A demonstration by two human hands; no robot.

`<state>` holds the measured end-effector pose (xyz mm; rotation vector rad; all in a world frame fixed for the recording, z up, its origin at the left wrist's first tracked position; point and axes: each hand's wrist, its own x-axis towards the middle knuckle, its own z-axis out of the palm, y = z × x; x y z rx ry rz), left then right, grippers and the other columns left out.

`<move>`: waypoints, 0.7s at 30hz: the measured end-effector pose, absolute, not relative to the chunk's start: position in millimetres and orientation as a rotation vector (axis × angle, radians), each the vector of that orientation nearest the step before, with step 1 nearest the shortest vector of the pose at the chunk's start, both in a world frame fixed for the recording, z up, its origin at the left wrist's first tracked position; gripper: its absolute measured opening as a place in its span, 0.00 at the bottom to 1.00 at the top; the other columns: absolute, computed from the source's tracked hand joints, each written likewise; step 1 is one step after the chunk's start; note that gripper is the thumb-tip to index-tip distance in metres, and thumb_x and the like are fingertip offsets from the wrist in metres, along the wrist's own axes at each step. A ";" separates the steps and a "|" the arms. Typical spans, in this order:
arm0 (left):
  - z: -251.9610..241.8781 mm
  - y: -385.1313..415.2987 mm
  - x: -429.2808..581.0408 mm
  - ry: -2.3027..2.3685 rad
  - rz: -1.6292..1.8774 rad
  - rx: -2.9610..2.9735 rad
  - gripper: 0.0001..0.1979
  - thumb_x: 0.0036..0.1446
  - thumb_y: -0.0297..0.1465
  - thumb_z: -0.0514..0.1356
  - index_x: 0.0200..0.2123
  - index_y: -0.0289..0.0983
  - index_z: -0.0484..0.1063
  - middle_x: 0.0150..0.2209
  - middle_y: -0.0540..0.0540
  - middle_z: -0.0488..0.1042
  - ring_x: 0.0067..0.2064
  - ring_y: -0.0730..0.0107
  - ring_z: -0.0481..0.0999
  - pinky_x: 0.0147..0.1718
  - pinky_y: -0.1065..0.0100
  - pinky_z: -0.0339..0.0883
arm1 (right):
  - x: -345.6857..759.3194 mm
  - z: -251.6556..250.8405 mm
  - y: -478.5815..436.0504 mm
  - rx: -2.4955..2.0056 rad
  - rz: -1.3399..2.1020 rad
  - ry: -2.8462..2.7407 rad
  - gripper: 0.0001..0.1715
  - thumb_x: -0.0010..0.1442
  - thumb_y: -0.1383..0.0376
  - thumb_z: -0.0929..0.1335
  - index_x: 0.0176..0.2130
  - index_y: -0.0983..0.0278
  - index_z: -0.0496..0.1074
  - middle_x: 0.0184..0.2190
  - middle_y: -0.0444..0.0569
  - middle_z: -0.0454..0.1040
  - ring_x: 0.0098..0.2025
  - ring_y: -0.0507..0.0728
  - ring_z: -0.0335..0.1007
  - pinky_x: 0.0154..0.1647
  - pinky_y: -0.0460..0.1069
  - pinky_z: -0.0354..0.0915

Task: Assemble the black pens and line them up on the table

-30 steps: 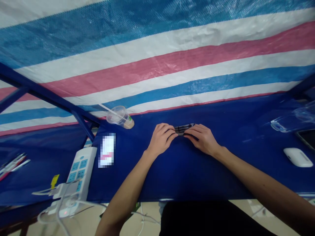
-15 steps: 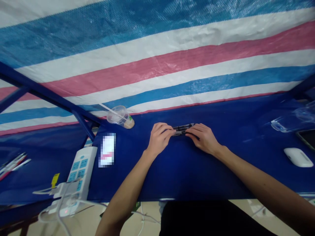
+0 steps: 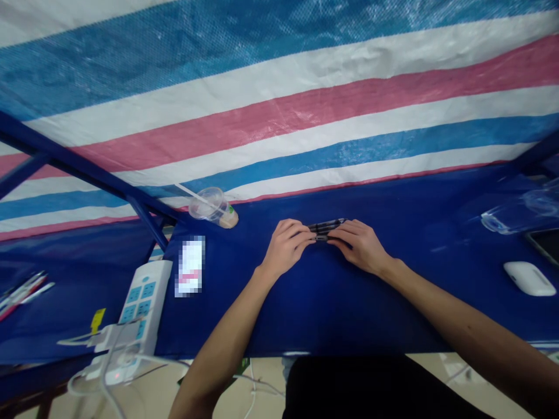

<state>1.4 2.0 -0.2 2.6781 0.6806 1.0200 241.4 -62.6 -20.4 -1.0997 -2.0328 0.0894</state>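
Note:
Several dark pens (image 3: 325,226) lie side by side on the blue table cover (image 3: 332,302) at the centre. My left hand (image 3: 286,247) pinches their left ends with curled fingers. From the right, my right hand (image 3: 360,244) grips the same pens, its fingers closed over them. Both forearms reach in from the bottom edge.
A clear plastic cup (image 3: 213,208) with a straw lies tipped at the back left. A white power strip (image 3: 135,311) with cables sits at the left, more pens (image 3: 21,288) at the far left. At the right are a white mouse (image 3: 528,279) and clear plastic (image 3: 515,216).
My fingers have shifted slightly on the pens, with the left fingertips closing in again toward the right hand. Arms and pens stay in place.

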 end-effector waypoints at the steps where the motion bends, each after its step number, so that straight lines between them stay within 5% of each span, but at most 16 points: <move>1: -0.5 1.7 1.5 0.678 1.016 2.682 0.05 0.67 0.31 0.63 0.43 0.42 0.80 0.42 0.46 0.81 0.47 0.63 0.76 0.48 0.56 0.69 | 241.0 -19.9 -62.8 -1.099 0.087 -2.041 0.08 0.70 0.65 0.68 0.44 0.61 0.78 0.38 0.51 0.82 0.37 0.58 0.75 0.39 0.55 0.67; 9: 4.7 -1.3 4.0 0.778 0.948 2.689 0.16 0.63 0.41 0.66 0.50 0.39 0.77 0.46 0.44 0.81 0.50 0.60 0.75 0.52 0.55 0.68 | 238.7 -19.2 -62.6 -1.082 0.081 -2.009 0.04 0.69 0.66 0.69 0.44 0.62 0.76 0.39 0.50 0.82 0.38 0.59 0.76 0.41 0.55 0.67; 14: 4.2 0.4 3.9 0.792 0.925 2.693 0.08 0.68 0.37 0.63 0.39 0.39 0.79 0.43 0.46 0.81 0.48 0.62 0.75 0.50 0.56 0.67 | 239.2 -20.6 -61.8 -1.103 0.077 -1.990 0.04 0.69 0.65 0.69 0.43 0.61 0.76 0.38 0.50 0.81 0.38 0.59 0.75 0.40 0.55 0.68; 21: 3.0 -0.1 4.2 0.755 1.003 2.669 0.06 0.65 0.35 0.65 0.43 0.40 0.78 0.42 0.46 0.82 0.48 0.62 0.76 0.51 0.56 0.68 | 240.8 -21.4 -62.1 -1.108 0.107 -2.037 0.05 0.69 0.64 0.69 0.43 0.61 0.77 0.37 0.50 0.82 0.36 0.59 0.75 0.40 0.55 0.67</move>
